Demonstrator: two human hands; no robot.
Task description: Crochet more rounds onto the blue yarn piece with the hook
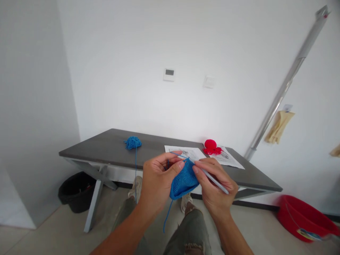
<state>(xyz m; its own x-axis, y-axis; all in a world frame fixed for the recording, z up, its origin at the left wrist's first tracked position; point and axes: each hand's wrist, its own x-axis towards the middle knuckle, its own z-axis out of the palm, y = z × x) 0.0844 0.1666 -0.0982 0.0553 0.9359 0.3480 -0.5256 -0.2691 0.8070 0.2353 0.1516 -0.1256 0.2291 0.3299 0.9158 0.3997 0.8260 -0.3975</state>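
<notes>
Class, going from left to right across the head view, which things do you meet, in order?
black bin → blue yarn ball → left hand → blue crochet piece → right hand holding the crochet hook → red basin

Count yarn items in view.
3. Blue crocheted piece in the left hand, the right hand holding a crochet hook at its edge; blue yarn clump on the table, left; red crocheted piece on a paper sheet, right. Nothing obviously hidden.

On the table [106,150], yarn ball [132,142] left — papers [187,153] right.
</notes>
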